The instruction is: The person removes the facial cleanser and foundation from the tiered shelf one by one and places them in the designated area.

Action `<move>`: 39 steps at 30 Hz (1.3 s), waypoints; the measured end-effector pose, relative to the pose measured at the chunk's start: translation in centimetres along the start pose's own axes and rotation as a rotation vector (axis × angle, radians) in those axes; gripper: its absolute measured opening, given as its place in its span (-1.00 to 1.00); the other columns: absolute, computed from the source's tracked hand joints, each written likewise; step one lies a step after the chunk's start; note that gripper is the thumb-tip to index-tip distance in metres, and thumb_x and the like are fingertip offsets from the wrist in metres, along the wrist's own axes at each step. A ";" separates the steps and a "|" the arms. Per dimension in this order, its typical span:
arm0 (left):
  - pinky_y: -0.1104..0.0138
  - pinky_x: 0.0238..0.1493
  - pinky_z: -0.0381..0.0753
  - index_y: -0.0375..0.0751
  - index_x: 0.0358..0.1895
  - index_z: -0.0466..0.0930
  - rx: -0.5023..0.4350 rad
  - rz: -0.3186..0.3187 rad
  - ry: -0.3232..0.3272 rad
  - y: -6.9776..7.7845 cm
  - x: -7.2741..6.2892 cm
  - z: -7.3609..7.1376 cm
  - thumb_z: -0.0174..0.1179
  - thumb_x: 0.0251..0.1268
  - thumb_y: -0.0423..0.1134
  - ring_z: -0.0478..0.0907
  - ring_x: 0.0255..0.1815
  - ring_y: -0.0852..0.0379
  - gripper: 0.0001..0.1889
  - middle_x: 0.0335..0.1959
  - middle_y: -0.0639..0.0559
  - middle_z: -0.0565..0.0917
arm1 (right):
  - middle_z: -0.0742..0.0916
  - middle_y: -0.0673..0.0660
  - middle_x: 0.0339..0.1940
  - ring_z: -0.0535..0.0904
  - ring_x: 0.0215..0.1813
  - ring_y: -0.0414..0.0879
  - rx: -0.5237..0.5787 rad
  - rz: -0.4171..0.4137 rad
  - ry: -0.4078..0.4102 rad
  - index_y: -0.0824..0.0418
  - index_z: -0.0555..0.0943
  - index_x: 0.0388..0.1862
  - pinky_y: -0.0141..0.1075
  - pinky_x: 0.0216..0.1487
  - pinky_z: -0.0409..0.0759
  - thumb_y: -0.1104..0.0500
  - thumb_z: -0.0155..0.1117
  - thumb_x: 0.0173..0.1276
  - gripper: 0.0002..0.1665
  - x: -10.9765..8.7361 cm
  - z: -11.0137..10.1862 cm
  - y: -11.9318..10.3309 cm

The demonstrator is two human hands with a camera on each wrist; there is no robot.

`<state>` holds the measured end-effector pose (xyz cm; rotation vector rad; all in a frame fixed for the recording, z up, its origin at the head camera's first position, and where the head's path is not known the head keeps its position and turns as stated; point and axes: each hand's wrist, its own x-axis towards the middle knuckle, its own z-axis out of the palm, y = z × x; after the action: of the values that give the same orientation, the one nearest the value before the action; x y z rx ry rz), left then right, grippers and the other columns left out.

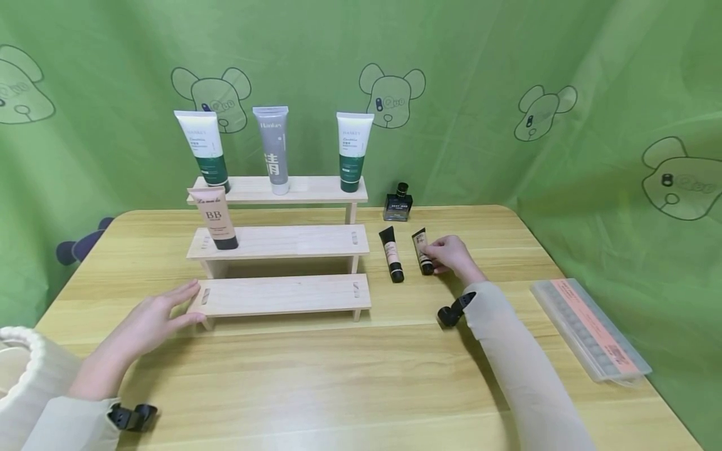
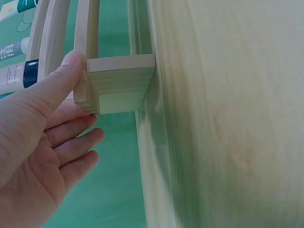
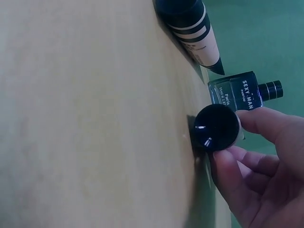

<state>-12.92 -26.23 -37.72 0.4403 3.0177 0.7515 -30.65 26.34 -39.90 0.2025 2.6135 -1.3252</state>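
Head view: person seated or standing at a table (image 1: 361, 376), both hands in frame. The right hand (image 1: 452, 254) has a small tube (image 1: 421, 254) in a pinch, thumb and fingers near its black cap. The small tube is to the right of the rack (image 1: 282, 241), cap end toward the person, crimped end pointing away. Whether it rests fully on the table or is slightly raised: cannot tell. A second tube (image 1: 392, 254) lies between it and the rack, similarly oriented, not touching either. A dark bottle (image 1: 397, 208) stands upright behind the pair.

The left hand (image 1: 149, 322) is loosely extended, touching the left end of the bottom shelf (image 1: 284, 295).

Left wrist view: thumb against the board's front edge, index finger at its end and partly hidden; other three fingers free, slightly bent.

Right wrist view: round cap base faces the camera, index finger and thumb at its side; bottle just beyond.

Rack, wooden, three levels. Top: white-green tube (image 1: 204, 141) at left, grey tube (image 1: 273, 150) near the middle, another white-green tube (image 1: 355, 150) at right, all cap down. Middle: BB tube (image 1: 214, 216) at left, cap down.

Far right: flat clear case (image 1: 589, 329) with pink strip. Left edge: white basket (image 1: 34, 351), cut off by the frame. Backdrop: green curtain (image 1: 462, 75) with printed bear heads
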 end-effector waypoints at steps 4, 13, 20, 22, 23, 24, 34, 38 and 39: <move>-0.21 0.14 0.20 -0.49 0.24 0.26 -0.001 0.005 0.000 0.0 0.0 0.0 0.17 0.21 0.05 0.23 0.17 -0.44 -0.27 0.25 -0.40 0.26 | 0.61 0.24 -0.29 0.56 -0.47 -0.13 -0.020 0.012 -0.018 0.49 0.47 -0.03 -0.28 -0.39 0.66 0.08 0.22 0.28 -0.51 -0.1 -0.1 -0.3; -0.21 0.14 0.20 -0.49 0.24 0.26 -0.001 0.007 0.004 -0.2 0.0 0.1 0.18 0.20 0.04 0.23 0.17 -0.44 -0.27 0.25 -0.40 0.26 | 0.59 0.25 -0.27 0.56 -0.48 -0.13 -0.033 0.034 -0.051 0.50 0.44 -0.01 -0.27 -0.42 0.66 0.08 0.19 0.30 -0.50 0.1 -0.2 -0.3; -0.20 0.13 0.22 -0.49 0.24 0.28 0.001 0.013 0.016 -0.2 0.0 0.2 0.19 0.19 0.02 0.25 0.16 -0.43 -0.29 0.24 -0.39 0.28 | 0.57 0.28 -0.19 0.58 -0.45 -0.12 -0.026 0.047 -0.060 0.50 0.41 0.05 -0.27 -0.39 0.66 0.06 0.18 0.31 -0.45 0.2 -0.4 -0.1; -0.20 0.13 0.22 -0.49 0.24 0.28 0.000 0.014 0.018 -0.2 0.0 0.2 0.19 0.20 0.02 0.26 0.16 -0.43 -0.29 0.25 -0.39 0.28 | 0.57 0.29 -0.18 0.59 -0.45 -0.12 -0.028 0.040 -0.059 0.51 0.40 0.06 -0.27 -0.39 0.66 0.06 0.18 0.32 -0.44 0.3 -0.5 0.0; -0.20 0.13 0.22 -0.49 0.24 0.28 0.000 0.014 0.018 -0.2 0.0 0.2 0.19 0.20 0.02 0.25 0.16 -0.43 -0.29 0.25 -0.39 0.28 | 0.57 0.29 -0.19 0.59 -0.45 -0.11 -0.028 0.035 -0.059 0.51 0.40 0.06 -0.27 -0.39 0.66 0.05 0.18 0.32 -0.43 0.3 -0.6 0.0; -0.20 0.13 0.22 -0.49 0.24 0.27 -0.001 0.013 0.017 -0.2 0.0 0.2 0.19 0.20 0.02 0.25 0.16 -0.43 -0.29 0.25 -0.38 0.27 | 0.57 0.29 -0.20 0.59 -0.45 -0.11 -0.027 0.033 -0.058 0.51 0.41 0.05 -0.27 -0.39 0.66 0.05 0.18 0.31 -0.44 0.3 -0.6 0.0; -0.21 0.14 0.20 -0.49 0.24 0.26 -0.012 0.014 0.013 -0.1 0.0 0.1 0.17 0.21 0.03 0.24 0.16 -0.44 -0.28 0.25 -0.40 0.26 | 0.60 0.22 -0.33 0.57 -0.45 -0.10 -0.037 -0.007 -0.043 0.52 0.46 -0.01 -0.28 -0.37 0.66 0.09 0.19 0.30 -0.49 -0.3 -1.3 -0.4; -0.20 0.16 0.20 -0.50 0.24 0.26 -0.013 0.014 0.013 -0.2 0.0 0.0 0.18 0.21 0.03 0.23 0.18 -0.43 -0.28 0.25 -0.41 0.26 | 0.61 0.25 -0.33 0.56 -0.39 -0.05 -0.047 -0.033 -0.041 0.49 0.47 -0.03 -0.24 -0.31 0.64 0.10 0.16 0.30 -0.54 -0.9 -1.8 -1.4; -0.20 0.16 0.19 -0.50 0.24 0.25 -0.013 0.013 0.012 -0.2 0.0 0.0 0.18 0.21 0.03 0.23 0.18 -0.43 -0.28 0.25 -0.41 0.26 | 0.61 0.27 -0.30 0.57 -0.36 -0.02 -0.052 -0.045 -0.038 0.48 0.47 -0.02 -0.21 -0.27 0.64 0.10 0.15 0.30 -0.54 -1.1 -1.9 -1.8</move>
<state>-13.01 -26.36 -37.80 0.4564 3.0223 0.7775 -30.23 26.75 -37.16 0.1103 2.6319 -1.2601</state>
